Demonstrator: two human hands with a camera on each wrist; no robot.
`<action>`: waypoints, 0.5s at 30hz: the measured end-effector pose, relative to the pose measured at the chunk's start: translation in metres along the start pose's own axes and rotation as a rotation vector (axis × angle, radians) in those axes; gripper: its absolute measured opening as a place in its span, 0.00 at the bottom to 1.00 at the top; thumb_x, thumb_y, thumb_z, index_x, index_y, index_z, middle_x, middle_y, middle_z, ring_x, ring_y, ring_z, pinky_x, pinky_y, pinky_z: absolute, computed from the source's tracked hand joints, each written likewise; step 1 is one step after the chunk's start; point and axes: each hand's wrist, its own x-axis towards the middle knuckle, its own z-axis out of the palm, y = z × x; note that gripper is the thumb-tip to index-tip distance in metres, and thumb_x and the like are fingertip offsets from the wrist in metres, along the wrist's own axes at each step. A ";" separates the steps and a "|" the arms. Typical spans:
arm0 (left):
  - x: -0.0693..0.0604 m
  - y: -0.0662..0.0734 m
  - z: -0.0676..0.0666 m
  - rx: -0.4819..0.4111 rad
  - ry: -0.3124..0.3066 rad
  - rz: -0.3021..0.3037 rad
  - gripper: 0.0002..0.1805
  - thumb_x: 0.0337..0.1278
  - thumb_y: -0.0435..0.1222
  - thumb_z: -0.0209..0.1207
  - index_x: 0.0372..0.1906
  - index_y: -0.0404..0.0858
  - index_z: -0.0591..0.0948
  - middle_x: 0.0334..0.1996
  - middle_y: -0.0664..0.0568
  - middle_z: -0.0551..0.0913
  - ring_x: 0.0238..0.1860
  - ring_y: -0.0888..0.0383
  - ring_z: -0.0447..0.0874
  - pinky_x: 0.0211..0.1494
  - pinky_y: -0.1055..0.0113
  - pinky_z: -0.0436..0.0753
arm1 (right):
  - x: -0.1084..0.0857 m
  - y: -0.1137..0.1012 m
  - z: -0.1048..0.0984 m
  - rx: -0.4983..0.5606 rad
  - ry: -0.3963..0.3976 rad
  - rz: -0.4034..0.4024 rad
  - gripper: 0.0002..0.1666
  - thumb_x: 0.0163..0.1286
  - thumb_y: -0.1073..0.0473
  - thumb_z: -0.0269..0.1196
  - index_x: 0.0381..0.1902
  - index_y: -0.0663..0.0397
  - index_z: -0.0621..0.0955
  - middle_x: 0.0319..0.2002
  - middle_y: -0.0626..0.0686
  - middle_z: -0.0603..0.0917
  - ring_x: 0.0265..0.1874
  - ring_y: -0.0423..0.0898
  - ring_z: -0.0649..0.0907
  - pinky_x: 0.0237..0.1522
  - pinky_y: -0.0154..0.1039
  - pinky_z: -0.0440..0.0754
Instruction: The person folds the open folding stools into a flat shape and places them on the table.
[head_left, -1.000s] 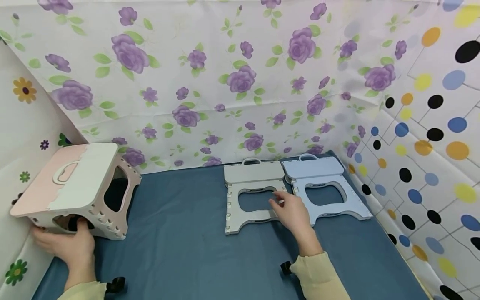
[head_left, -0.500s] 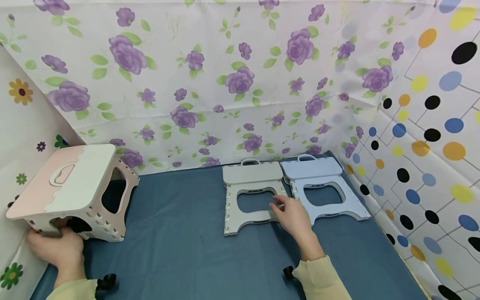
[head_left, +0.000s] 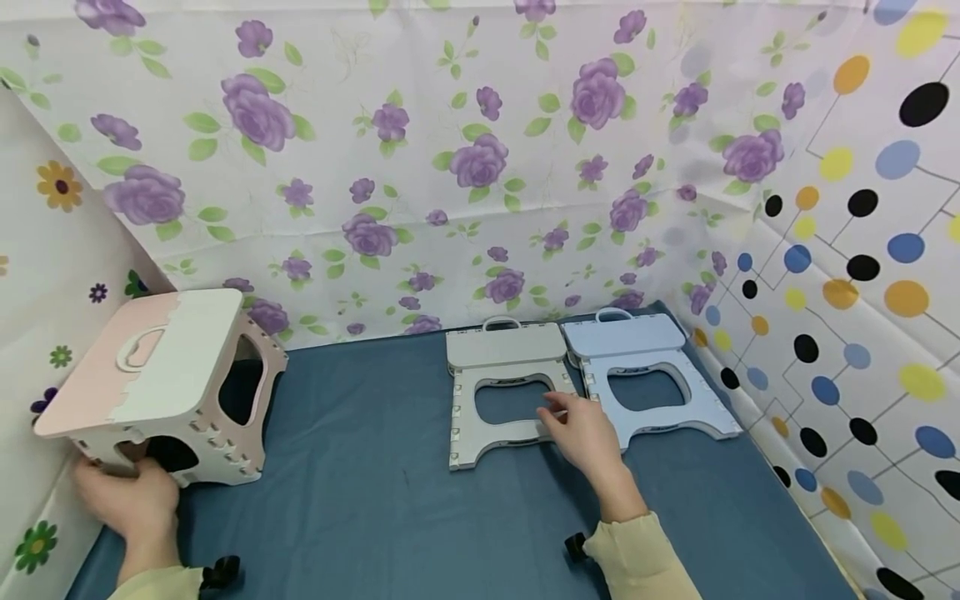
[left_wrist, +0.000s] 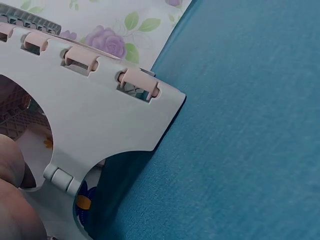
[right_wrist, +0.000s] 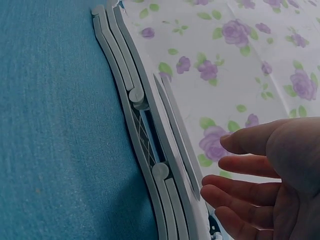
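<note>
An unfolded pink-and-white folding stool (head_left: 180, 354) stands upright at the left, a handle on its top. My left hand (head_left: 135, 500) grips its near side panel (left_wrist: 110, 110), thumb at the opening; the other fingers are partly hidden behind the panel. My right hand (head_left: 581, 429), fingers loosely extended and holding nothing, hovers over the near right part of a folded grey stool (head_left: 506, 354). To its right lies a folded light blue stool (head_left: 626, 333). Both folded stools lie flat side by side.
A blue cloth (head_left: 360, 500) covers the table. A floral sheet (head_left: 420, 167) hangs behind, a daisy-print sheet (head_left: 45, 283) at the left and a dotted sheet (head_left: 847, 350) at the right.
The pink-and-white stool and my left hand shift slightly left, then back right. My left thumb sits lower at the opening than a second ago. My right hand stays nearly still.
</note>
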 end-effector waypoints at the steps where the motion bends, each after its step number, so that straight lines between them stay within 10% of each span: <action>1: -0.002 -0.001 0.000 0.007 -0.005 0.009 0.31 0.81 0.39 0.46 0.84 0.49 0.61 0.81 0.48 0.62 0.81 0.58 0.54 0.84 0.60 0.48 | 0.000 -0.001 0.000 0.001 -0.001 -0.002 0.23 0.78 0.50 0.69 0.66 0.51 0.86 0.48 0.52 0.91 0.40 0.48 0.89 0.31 0.44 0.84; 15: -0.016 -0.004 -0.010 0.130 -0.182 0.083 0.32 0.83 0.37 0.44 0.84 0.35 0.55 0.79 0.33 0.61 0.80 0.36 0.58 0.80 0.39 0.59 | 0.001 -0.007 0.004 0.001 -0.003 -0.034 0.23 0.78 0.50 0.69 0.65 0.52 0.86 0.47 0.51 0.91 0.39 0.48 0.89 0.32 0.45 0.85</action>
